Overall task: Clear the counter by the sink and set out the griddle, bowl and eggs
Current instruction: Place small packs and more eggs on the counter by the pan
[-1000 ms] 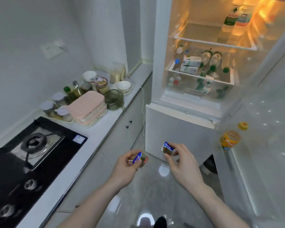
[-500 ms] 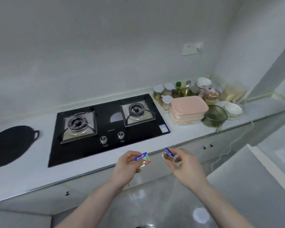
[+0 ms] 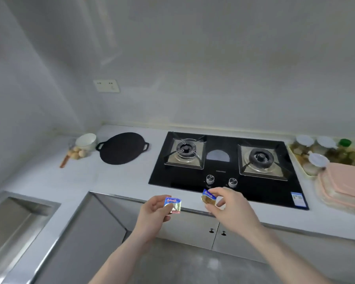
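At the near left a steel sink point(image 3: 14, 218) is sunk into the white worktop point(image 3: 74, 181). Farther back along the left stretch, a wooden-handled tool point(image 3: 64, 160) lies beside a small heap of brown eggs point(image 3: 77, 153), and a white bowl point(image 3: 86, 141) stands tilted just behind the eggs, touching them as far as can be told. Just right of the bowl, the round black griddle point(image 3: 122, 148) lies flat on the worktop, a small loop handle on either side. On the wall above is a pale socket plate point(image 3: 106, 85).

Near the middle, held over the worktop's front edge, the left hand point(image 3: 155, 214) pinches a small blue-and-silver packet point(image 3: 173, 204) between thumb and fingertips. Just to its right, apart from it, the right hand point(image 3: 231, 210) pinches a second packet point(image 3: 209, 198), blue on top and golden below, also at the fingertips.

Behind the hands sits a black glass hob point(image 3: 225, 171) with two burners and two knobs at its near edge. At the far right, a tray of lidded jars point(image 3: 314, 152) stands beside the hob, with a stack of pink boxes point(image 3: 344, 185) nearer, cut off by the frame edge. Below the worktop are pale cupboard doors point(image 3: 193, 228).
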The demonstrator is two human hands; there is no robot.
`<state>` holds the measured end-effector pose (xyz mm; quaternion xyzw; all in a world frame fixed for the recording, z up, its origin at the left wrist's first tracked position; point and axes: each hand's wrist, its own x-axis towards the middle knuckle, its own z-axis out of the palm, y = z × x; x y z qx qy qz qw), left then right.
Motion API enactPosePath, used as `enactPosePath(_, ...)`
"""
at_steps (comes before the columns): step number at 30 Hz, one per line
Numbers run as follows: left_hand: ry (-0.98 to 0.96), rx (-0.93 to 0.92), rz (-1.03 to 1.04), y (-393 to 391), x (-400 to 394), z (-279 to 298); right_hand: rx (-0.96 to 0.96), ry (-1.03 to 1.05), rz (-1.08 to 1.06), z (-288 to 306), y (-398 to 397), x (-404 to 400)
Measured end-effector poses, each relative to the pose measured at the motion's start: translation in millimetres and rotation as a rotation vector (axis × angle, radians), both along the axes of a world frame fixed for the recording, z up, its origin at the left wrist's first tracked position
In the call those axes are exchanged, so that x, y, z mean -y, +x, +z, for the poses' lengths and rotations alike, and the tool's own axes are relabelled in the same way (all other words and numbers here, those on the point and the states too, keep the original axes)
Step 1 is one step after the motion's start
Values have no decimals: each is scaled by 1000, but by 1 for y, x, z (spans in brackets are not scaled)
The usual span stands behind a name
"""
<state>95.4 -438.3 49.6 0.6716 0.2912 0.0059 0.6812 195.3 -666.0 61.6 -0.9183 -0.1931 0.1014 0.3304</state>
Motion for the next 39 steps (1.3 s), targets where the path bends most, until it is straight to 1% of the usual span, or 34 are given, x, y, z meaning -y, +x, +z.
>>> enactPosePath(6,-14,45,106,-22,-100,2,14,-9,115,9,2,-105)
enactPosePath(11,4,82,214,-38,-178,2,-1,-8,210,3,-6,-200)
enactPosePath(15,6,88,257,-52,-230,-1,-16,-29,281,-3,-13,-259)
enactPosePath(19,27,82,286,-51,-266,-6,-34,-50,316,-4,-4,-298)
enactPosePath(25,-24,72,320,-35,-300,-14,-79,-62,346,-17,30,-342)
enactPosePath(31,-15,34,391,9,-342,-26,-122,-71,363,-38,77,-379)
enactPosePath(39,-30,-30,435,68,-395,-48,-173,-80,369,-57,140,-422)
